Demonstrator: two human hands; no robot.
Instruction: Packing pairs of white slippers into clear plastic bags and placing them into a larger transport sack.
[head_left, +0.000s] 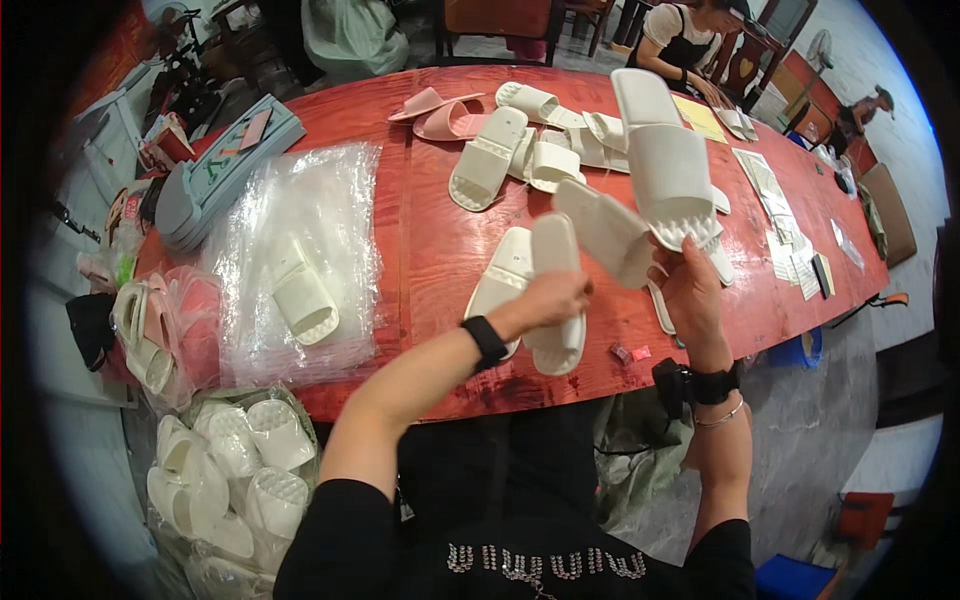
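Our left hand (555, 297) grips one white foam slipper (556, 290) over the near table edge, and our right hand (690, 290) holds two more: a tilted white slipper (606, 230) and a larger ribbed one (665, 165) standing upright. A fourth white slipper (497, 283) lies flat just left of them on the red wooden table (430, 250). Farther off we count two pink slippers (445, 112) beside perhaps seven white ones, hard to separate. At left, one slipper lies on crinkled clear plastic bags (300, 260).

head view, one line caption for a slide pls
Left hand and right hand each lift a white slipper above a red table strewn with slippers.
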